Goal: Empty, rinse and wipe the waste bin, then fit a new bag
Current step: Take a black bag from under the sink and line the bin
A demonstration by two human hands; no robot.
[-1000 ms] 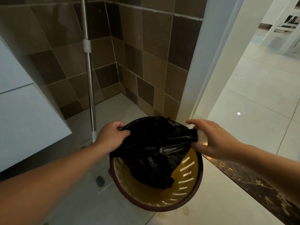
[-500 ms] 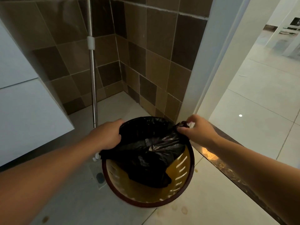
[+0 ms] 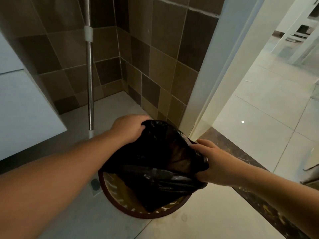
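A round waste bin (image 3: 120, 207) with a dark red rim and slotted yellow walls stands on the floor below me. A black plastic bag (image 3: 160, 169) hangs into it, its mouth held open above the rim. My left hand (image 3: 128, 128) grips the bag's far left edge. My right hand (image 3: 214, 163) grips the bag's right edge, fingers curled into the plastic. The bag covers the far and right part of the bin; the near yellow wall shows.
A metal mop pole (image 3: 89, 80) leans in the brown-tiled corner behind the bin. A white cabinet (image 3: 22, 107) juts out at left. A white door frame (image 3: 222, 69) and a dark marble threshold (image 3: 241, 152) lie to the right, with pale floor tiles beyond.
My right hand first closed on the bag's right edge, then pulled it toward me and to the right. The left hand shifted to the far edge, and the bag's mouth spread wider.
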